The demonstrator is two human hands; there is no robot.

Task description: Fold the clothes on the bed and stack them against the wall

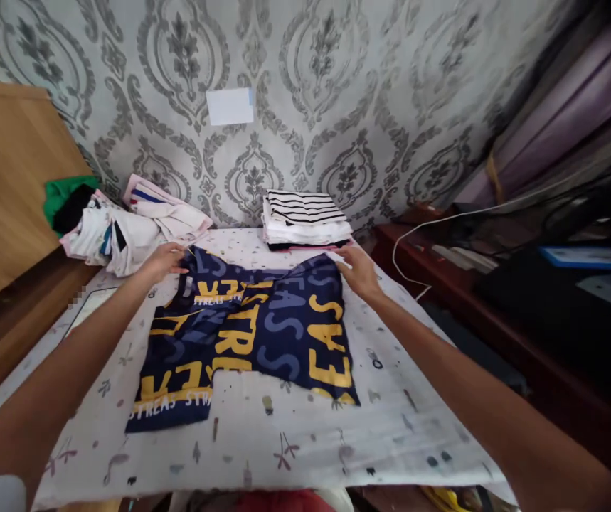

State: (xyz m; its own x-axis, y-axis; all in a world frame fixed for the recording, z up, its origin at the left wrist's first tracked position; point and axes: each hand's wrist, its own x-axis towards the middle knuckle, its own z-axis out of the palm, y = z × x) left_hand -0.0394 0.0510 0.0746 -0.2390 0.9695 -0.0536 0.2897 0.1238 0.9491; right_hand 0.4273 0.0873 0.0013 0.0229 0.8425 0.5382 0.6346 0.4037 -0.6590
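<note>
A navy garment with yellow and white lettering lies spread on a white patterned cloth; its two lower parts are apart, like the legs of shorts. My left hand pinches its upper left corner, thumb and fingers together at the edge. At the upper right corner, my right hand holds the fabric between thumb and fingers. The garment's middle is slightly wrinkled.
Behind the garment stands a folded stack with a striped piece on top. Rumpled clothes lie at the back left by a wooden panel. A white cable runs along the right.
</note>
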